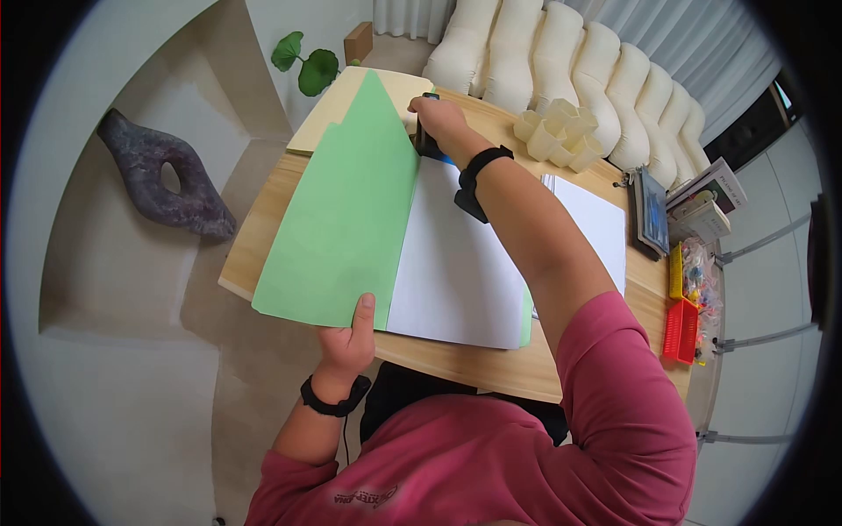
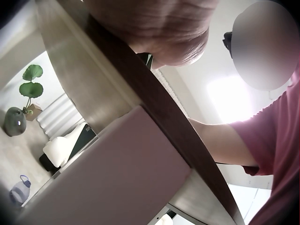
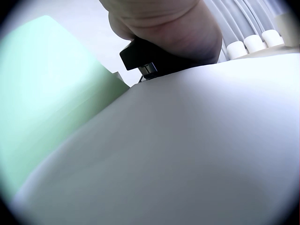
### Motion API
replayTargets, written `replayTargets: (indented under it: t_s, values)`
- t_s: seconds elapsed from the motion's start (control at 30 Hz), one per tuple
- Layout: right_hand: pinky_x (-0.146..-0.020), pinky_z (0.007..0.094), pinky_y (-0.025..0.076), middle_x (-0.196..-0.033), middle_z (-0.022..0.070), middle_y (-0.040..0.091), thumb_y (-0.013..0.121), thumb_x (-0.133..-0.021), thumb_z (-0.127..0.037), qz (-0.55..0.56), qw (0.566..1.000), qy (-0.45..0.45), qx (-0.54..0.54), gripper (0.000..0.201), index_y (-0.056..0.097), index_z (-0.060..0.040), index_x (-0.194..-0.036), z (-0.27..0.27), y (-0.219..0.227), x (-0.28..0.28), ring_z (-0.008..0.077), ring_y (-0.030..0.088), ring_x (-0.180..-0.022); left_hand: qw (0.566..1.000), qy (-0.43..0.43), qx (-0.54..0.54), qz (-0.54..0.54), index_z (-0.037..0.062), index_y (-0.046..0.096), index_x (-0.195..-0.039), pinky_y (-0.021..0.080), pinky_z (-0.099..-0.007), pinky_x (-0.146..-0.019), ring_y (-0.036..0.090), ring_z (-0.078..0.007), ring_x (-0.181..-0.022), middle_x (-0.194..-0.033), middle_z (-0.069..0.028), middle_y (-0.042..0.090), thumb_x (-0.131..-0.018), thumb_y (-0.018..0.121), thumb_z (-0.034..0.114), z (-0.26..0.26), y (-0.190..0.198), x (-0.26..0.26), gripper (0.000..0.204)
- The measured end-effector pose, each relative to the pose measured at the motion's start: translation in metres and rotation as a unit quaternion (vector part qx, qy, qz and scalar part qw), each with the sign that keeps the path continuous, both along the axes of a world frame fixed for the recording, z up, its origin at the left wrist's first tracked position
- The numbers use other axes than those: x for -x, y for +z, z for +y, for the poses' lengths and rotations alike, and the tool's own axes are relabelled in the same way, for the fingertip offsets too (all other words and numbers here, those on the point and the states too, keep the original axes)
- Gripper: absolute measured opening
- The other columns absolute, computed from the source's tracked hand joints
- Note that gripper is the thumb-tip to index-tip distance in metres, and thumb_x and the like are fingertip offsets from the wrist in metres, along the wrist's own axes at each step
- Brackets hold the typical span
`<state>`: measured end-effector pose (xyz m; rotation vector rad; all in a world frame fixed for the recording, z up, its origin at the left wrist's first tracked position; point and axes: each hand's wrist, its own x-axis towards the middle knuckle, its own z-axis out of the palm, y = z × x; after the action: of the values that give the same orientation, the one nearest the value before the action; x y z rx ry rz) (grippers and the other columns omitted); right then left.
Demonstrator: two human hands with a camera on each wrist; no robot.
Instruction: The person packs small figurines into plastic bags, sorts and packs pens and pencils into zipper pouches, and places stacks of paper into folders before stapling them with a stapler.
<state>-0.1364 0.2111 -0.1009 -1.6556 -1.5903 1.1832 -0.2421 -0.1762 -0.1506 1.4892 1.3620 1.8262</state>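
A green paper folder (image 1: pixel 338 219) lies spread on the wooden table, its left cover raised toward the left. White sheets (image 1: pixel 452 263) rest on its right side. At the cover's lower edge my left hand (image 1: pixel 348 344) pinches it, thumb on top and fingers hidden beneath. My right hand (image 1: pixel 441 123) reaches to the top of the sheets and grips a black stapler (image 1: pixel 427 140). In the right wrist view, the stapler's dark end (image 3: pixel 136 55) with a metal part sits right at the paper's edge, beside the green cover (image 3: pixel 51 89); the palm hides the rest.
A cream folder (image 1: pixel 324 114) lies under the green cover's far end. More white paper (image 1: pixel 592 223) is right of my forearm. Farther off stand a pale honeycomb-shaped holder (image 1: pixel 561 136), a dark pouch (image 1: pixel 649 215), upright books (image 1: pixel 706 197), and yellow and red baskets (image 1: pixel 680 331).
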Motion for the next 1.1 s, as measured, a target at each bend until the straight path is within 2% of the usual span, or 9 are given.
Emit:
replayTargets:
  t_s: [0.03, 0.13, 0.37, 0.57, 0.63, 0.67, 0.83, 0.9, 1.1]
  values:
    - [-0.091, 0.0409, 0.054, -0.109, 0.0216, 0.078, 0.063, -0.095, -0.038, -0.047, 0.998, 0.020, -0.025, 0.045, 0.076, 0.0006, -0.113, 0.001, 0.001, -0.001, 0.0330, 0.074, -0.100, 1.000, -0.002, 0.003, -0.004, -0.0073, 0.066, -0.131, 0.050, -0.0367, -0.105, 0.066, -0.0232, -0.114, -0.124, -0.0120, 0.071, -0.107, 0.063, 0.004, 0.000, 0.001, 0.000, 0.026]
    - [-0.096, 0.0433, 0.053, -0.113, 0.0219, 0.077, 0.052, -0.101, -0.036, -0.121, 0.985, 0.097, -0.075, 0.041, 0.076, -0.0047, -0.115, 0.000, 0.001, -0.006, 0.0365, 0.073, -0.106, 1.000, -0.008, 0.004, 0.002, -0.0073, 0.066, -0.131, 0.050, -0.0370, -0.105, 0.066, -0.0237, -0.115, -0.126, -0.0127, 0.071, -0.108, 0.063, 0.004, 0.000, -0.001, 0.002, 0.026]
    - [-0.095, 0.0458, 0.053, -0.113, 0.0202, 0.077, 0.052, -0.101, -0.033, -0.243, 0.945, 0.124, -0.180, 0.037, 0.073, -0.0107, -0.122, -0.020, 0.004, -0.009, 0.0400, 0.072, -0.108, 1.000, -0.007, 0.007, 0.003, -0.0074, 0.066, -0.131, 0.050, -0.0374, -0.105, 0.066, -0.0242, -0.115, -0.126, -0.0131, 0.071, -0.108, 0.062, 0.005, 0.000, -0.004, 0.003, 0.026]
    - [-0.095, 0.0446, 0.054, -0.112, 0.0247, 0.076, 0.056, -0.100, -0.036, -0.173, 0.968, 0.077, -0.162, 0.039, 0.074, -0.0098, -0.121, -0.015, -0.001, -0.011, 0.0396, 0.073, -0.107, 1.000, -0.004, 0.003, 0.007, -0.0076, 0.066, -0.132, 0.050, -0.0375, -0.105, 0.066, -0.0246, -0.116, -0.126, -0.0131, 0.071, -0.108, 0.062, 0.005, 0.000, -0.003, 0.002, 0.027]
    - [-0.091, 0.0418, 0.054, -0.116, 0.0228, 0.075, 0.069, -0.088, -0.046, 0.022, 0.996, -0.086, -0.023, 0.061, 0.073, 0.0085, -0.115, -0.012, 0.006, -0.008, 0.0329, 0.071, -0.106, 1.000, -0.008, 0.009, 0.009, -0.0077, 0.065, -0.132, 0.050, -0.0373, -0.105, 0.066, -0.0243, -0.116, -0.126, -0.0131, 0.071, -0.108, 0.062, 0.004, 0.000, -0.003, 0.003, 0.027]
    - [-0.091, 0.0418, 0.054, -0.116, 0.0228, 0.075, 0.069, -0.088, -0.046, 0.022, 0.996, -0.086, -0.023, 0.061, 0.073, 0.0085, -0.115, -0.010, 0.009, -0.009, 0.0329, 0.071, -0.106, 1.000, -0.009, 0.009, 0.009, -0.0077, 0.065, -0.132, 0.050, -0.0373, -0.105, 0.066, -0.0243, -0.116, -0.126, -0.0131, 0.071, -0.108, 0.062, 0.004, 0.001, -0.002, 0.002, 0.027]
    - [-0.067, 0.0465, 0.058, -0.102, 0.0163, 0.072, 0.075, -0.088, -0.030, 0.113, 0.985, -0.130, 0.026, 0.042, 0.072, 0.0055, -0.110, 0.020, 0.017, -0.035, 0.0279, 0.072, -0.082, 1.000, -0.007, 0.006, 0.002, -0.0079, 0.065, -0.132, 0.050, -0.0369, -0.105, 0.066, -0.0234, -0.116, -0.126, -0.0130, 0.071, -0.108, 0.062, 0.003, 0.000, -0.002, 0.001, 0.027]
    - [-0.061, 0.0470, 0.058, -0.097, 0.0154, 0.071, 0.076, -0.088, -0.027, 0.057, 0.990, -0.125, -0.011, 0.036, 0.072, 0.0039, -0.107, 0.047, 0.007, -0.056, 0.0278, 0.071, -0.075, 1.000, -0.009, 0.007, -0.001, -0.0079, 0.065, -0.132, 0.050, -0.0369, -0.105, 0.066, -0.0233, -0.116, -0.127, -0.0131, 0.071, -0.108, 0.062, 0.003, 0.000, -0.001, 0.001, 0.027]
    - [-0.073, 0.0459, 0.062, -0.100, 0.0196, 0.077, 0.077, -0.090, -0.029, -0.151, 0.979, -0.119, -0.070, 0.038, 0.075, 0.0063, -0.104, 0.076, -0.010, -0.094, 0.0316, 0.076, -0.086, 1.000, -0.017, 0.011, -0.010, -0.0080, 0.065, -0.133, 0.050, -0.0371, -0.105, 0.066, -0.0237, -0.116, -0.127, -0.0135, 0.071, -0.108, 0.061, 0.003, 0.000, 0.000, 0.000, 0.027]
